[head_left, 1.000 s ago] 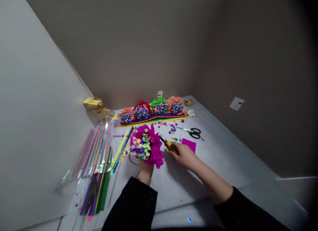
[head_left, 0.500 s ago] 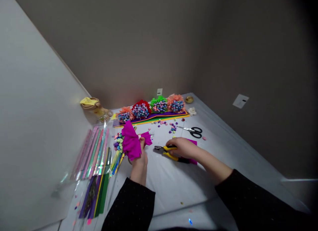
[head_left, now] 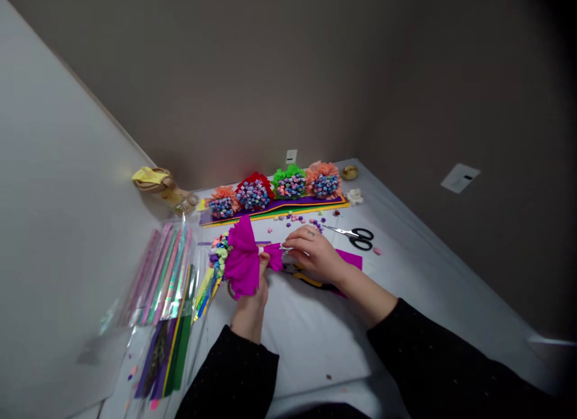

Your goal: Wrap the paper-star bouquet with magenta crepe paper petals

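My left hand [head_left: 253, 296] is closed around the gathered neck of a bouquet wrapped in magenta crepe paper [head_left: 242, 259]. Small folded paper stars [head_left: 219, 253] in mixed colours fill its head, which points left. At the bouquet's other end, thin silvery wire stems [head_left: 285, 249] stick out of the paper. The fingers of my right hand [head_left: 312, 250] are pinched on these stems. Beneath that hand, yellow-and-black pliers [head_left: 311, 281] lie on the table, partly hidden, beside a magenta paper sheet [head_left: 350, 261].
Several finished star bouquets [head_left: 253, 193] stand along the back on coloured sheets [head_left: 274, 211]. Black-handled scissors [head_left: 360, 238] lie at right, near loose stars [head_left: 295, 217]. On the left are packs of paper strips [head_left: 164, 275] and a tan container with yellow paper [head_left: 151, 177].
My right hand has let go of the pliers, leaving them on the table, and has moved left to the wire stems. My left hand still holds the bouquet.
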The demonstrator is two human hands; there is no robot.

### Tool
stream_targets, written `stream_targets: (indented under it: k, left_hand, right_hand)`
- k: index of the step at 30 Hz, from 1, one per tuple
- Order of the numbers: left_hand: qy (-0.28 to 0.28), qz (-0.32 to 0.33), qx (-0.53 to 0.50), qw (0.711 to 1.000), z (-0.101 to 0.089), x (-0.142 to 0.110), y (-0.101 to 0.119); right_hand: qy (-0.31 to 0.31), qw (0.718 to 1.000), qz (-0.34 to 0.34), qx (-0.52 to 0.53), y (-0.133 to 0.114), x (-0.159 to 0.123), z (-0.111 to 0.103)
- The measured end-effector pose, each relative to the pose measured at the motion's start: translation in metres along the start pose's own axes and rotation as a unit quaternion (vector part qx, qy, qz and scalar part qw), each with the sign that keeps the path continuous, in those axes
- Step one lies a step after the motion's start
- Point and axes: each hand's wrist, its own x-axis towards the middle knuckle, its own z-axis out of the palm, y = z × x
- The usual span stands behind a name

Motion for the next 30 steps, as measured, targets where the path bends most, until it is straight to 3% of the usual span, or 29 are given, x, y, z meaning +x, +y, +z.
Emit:
stream_targets:
  k: [5, 10, 13, 16, 30]
  left_hand:
    - [0.027, -0.022, -0.017, 0.999, 0.005, -0.002, 0.003]
    - [0.017, -0.063, -0.024, 0.998, 0.002, -0.003, -0.001]
    - [0.049, -0.055, -0.033, 0.997, -0.001, -0.003, -0.003]
    - [0.068, -0.062, -0.035, 0.995, -0.001, -0.004, -0.001]
    - [0.060, -0.089, -0.039, 0.993, 0.000, -0.005, 0.000]
  right_hand:
    - [0.016, 0.999, -0.018, 0.037, 0.010, -0.009, 0.004]
    - [0.032, 0.997, 0.017, 0.073, 0.008, -0.012, 0.001]
    - [0.047, 0.994, 0.043, 0.090, 0.005, -0.014, -0.001]
    - [0.058, 0.995, 0.049, 0.070, 0.004, -0.017, -0.001]
    - [0.065, 0.997, 0.015, -0.036, 0.005, -0.021, 0.003]
